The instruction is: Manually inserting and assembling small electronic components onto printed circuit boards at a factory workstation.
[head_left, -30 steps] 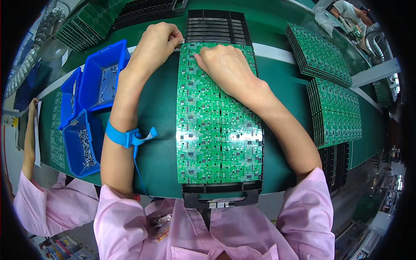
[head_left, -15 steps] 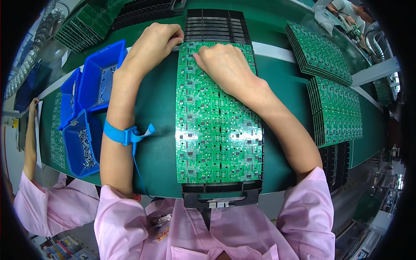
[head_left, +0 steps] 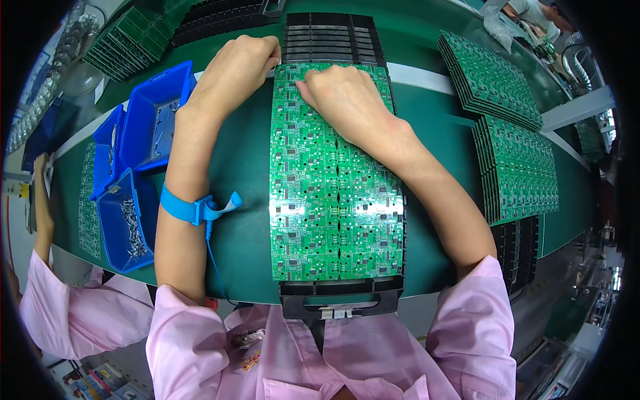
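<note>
Beneath the right hand (head_left: 345, 95) lies a circuit board (head_left: 313, 193).

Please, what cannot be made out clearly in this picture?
In the head view:
Left hand: its own back hides whether it holds anything.
Right hand: its back hides the fingertips.
Black rack: mostly covered by the green circuit board.
Metal parts in the near blue bin: too small to count.
</note>
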`<state>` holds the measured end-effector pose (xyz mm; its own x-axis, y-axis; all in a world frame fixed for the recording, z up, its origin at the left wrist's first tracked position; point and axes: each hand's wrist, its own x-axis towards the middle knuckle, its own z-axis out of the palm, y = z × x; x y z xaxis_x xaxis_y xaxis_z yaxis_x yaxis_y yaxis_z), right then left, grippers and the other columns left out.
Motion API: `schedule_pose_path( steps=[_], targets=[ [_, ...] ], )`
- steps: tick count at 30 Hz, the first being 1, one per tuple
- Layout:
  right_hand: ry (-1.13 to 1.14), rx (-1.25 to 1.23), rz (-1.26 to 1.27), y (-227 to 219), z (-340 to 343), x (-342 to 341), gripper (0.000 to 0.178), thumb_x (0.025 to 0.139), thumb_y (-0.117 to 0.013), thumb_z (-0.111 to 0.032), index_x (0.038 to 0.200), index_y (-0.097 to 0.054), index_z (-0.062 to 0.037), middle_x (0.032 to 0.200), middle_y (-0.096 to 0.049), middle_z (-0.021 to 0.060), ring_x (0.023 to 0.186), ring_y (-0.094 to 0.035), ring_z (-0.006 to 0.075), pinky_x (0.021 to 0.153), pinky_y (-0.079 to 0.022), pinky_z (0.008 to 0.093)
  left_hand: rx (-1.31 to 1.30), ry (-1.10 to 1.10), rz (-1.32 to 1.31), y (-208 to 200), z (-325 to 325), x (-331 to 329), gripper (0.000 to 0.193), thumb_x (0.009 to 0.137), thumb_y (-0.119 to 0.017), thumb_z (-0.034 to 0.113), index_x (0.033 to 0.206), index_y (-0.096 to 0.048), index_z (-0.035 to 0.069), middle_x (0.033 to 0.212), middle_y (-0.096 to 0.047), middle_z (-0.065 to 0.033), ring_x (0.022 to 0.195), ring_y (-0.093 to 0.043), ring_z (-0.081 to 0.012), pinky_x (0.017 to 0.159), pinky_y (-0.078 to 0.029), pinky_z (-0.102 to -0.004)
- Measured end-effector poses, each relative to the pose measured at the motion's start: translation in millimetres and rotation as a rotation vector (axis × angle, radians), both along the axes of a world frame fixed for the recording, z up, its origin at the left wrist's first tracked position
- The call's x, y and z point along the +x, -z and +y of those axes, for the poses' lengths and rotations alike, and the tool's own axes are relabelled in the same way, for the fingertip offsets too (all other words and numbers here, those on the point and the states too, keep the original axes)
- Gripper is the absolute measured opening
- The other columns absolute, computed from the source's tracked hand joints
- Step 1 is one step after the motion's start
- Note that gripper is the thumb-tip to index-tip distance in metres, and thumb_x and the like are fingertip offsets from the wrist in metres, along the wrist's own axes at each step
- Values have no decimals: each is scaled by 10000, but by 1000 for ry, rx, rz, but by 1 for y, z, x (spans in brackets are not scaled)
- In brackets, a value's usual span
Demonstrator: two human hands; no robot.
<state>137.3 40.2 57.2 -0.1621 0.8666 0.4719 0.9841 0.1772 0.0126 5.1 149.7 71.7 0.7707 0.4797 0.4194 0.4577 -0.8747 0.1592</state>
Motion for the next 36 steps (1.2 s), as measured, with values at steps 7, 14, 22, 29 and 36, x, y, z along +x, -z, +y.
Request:
schedule_pose_path(
  steps=[7, 14, 22, 29, 36],
  targets=[
    [-23, 12, 19, -2, -4, -2, 295, 772, -509, -158, 555, -513, 43, 499, -522, 147, 404, -500, 301, 404, -413, 364, 2, 11, 118, -8, 1, 0, 44, 711, -534, 26, 735, -538, -12, 646, -565, -119, 535, -504, -291, 538, -408, -352],
    [-7, 60, 31, 1, -7, 5, 295, 758, -515, -153, 540, -517, 47, 496, -520, 151, 400, -495, 307, 406, -412, 364, 192, 80, 344, -29, -9, 15, 43, 697, -528, 28, 708, -534, -14, 643, -569, -123, 547, -517, -301, 551, -423, -360],
    [-46, 86, 73, -1, -10, 11, 280, 745, -523, -156, 545, -528, 41, 498, -519, 149, 409, -499, 304, 417, -419, 361, 407, 65, 410, -33, -26, 28, 46, 672, -544, -5, 692, -580, -25, 656, -588, -137, 580, -581, -268, 576, -480, -324],
    [-47, 89, 87, -2, -15, 15, 270, 735, -526, -156, 549, -536, 39, 509, -526, 148, 420, -509, 295, 420, -421, 357, -155, 69, 159, -25, -13, 17, 69, 698, -538, -16, 732, -591, -44, 655, -592, -117, 579, -587, -204, 573, -490, -259],
    [-53, 92, 97, 0, -11, 15, 259, 725, -528, -152, 550, -542, 39, 522, -538, 152, 425, -515, 293, 419, -423, 353, -488, 84, -25, -17, -3, 12, 87, 742, -533, 6, 765, -596, -50, 663, -596, -94, 600, -574, -141, 585, -483, -230]
  ],
)
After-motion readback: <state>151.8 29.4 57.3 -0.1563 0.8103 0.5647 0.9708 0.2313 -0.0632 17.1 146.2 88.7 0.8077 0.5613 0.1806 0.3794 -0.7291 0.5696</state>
